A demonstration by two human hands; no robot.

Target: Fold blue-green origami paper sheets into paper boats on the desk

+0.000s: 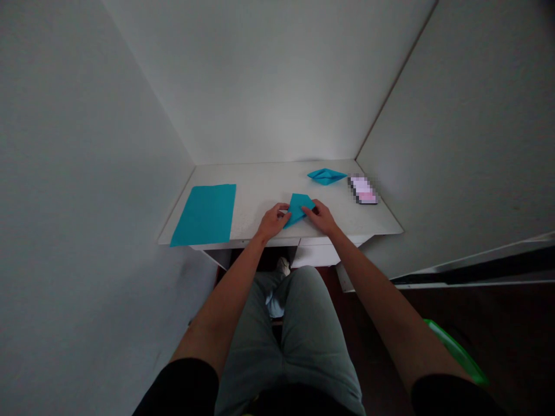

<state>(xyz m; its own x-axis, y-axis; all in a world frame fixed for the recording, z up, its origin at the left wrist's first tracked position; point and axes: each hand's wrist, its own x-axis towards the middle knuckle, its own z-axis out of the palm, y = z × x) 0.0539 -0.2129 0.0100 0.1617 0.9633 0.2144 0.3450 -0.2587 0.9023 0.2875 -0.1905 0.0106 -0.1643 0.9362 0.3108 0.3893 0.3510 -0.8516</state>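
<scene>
A small folded piece of blue paper (298,207) lies between my hands near the front of the white desk. My left hand (274,221) grips its left edge, thumb on top and fingers curled behind. From the other side, my right hand (319,216) pinches the right edge, its thumb resting on the paper's face. Beyond my right hand sits a finished-looking folded blue paper boat (326,176), pointed at both ends. Flat blue sheets of paper (206,214) lie at the desk's left side; whether it is one sheet or a stack I cannot tell.
A phone (363,190), blurred out, rests at the right of the white desk (260,173). Walls close in the desk at the back and both sides. Under its front is a drawer (315,255). A green plastic rim (455,349) shows at the lower right.
</scene>
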